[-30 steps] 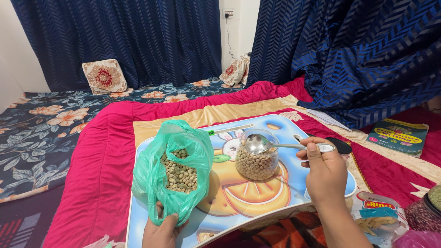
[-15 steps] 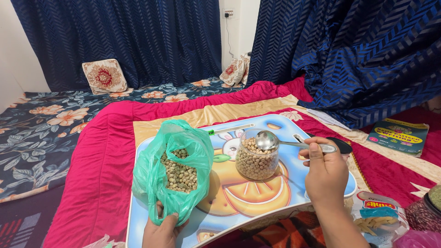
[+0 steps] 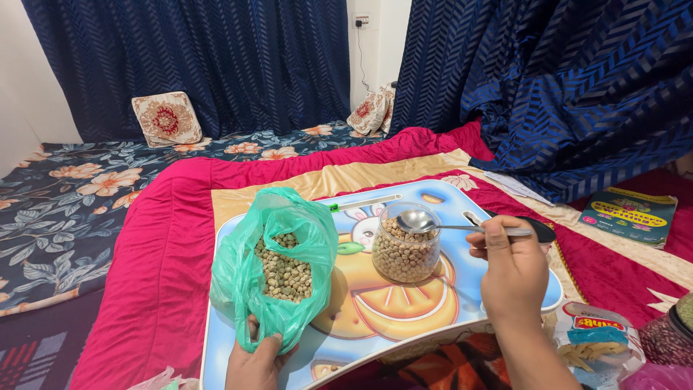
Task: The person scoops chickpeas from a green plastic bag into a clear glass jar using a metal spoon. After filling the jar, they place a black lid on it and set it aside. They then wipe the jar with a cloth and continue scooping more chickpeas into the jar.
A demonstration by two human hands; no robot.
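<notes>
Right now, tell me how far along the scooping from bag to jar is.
Done: the glass jar is nearly full of pale peas. In hand: the right hand holds an empty spoon over the jar's mouth, while the left hand grips the green bag open from below. Left: plenty of greenish peas remain in the bag, and the jar has little room.

Bright, even indoor light; soft shadows; sharp focus throughout; glare on spoon; mild wide-angle stretch at edges.

I see a translucent green bag holding grey-green peas on a light-blue tray with an orange cartoon print. Beside the tray lies a crimson quilt; behind it hang navy herringbone curtains.
</notes>
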